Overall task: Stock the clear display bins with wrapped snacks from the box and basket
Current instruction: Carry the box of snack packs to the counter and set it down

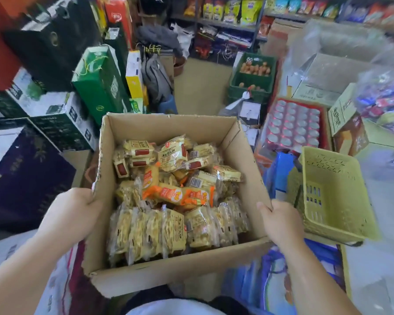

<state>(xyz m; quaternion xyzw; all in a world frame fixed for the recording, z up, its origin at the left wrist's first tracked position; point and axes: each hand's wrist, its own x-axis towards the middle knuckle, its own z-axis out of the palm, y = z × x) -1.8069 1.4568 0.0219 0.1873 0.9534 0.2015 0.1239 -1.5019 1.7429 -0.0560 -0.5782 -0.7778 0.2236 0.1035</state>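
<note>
An open cardboard box [168, 126] sits in front of me, filled with several yellow wrapped snacks [168, 228] and a few orange ones [180, 194]. My left hand [71, 212] grips the box's left wall, thumb over the rim. On the opposite wall, my right hand [280, 223] holds the rim the same way. A yellow-green plastic basket [332, 196] lies tilted just right of the box, and its inside looks bare. Clear plastic bins [341, 48] stand blurred at the upper right.
Dark and green gift cartons [100, 85] crowd the left. A tray of red cans [296, 126] and cardboard cartons [348, 126] lie to the right. Green crates of eggs [253, 76] stand behind, with snack shelves [234, 12] beyond. Tan floor [200, 87] shows ahead.
</note>
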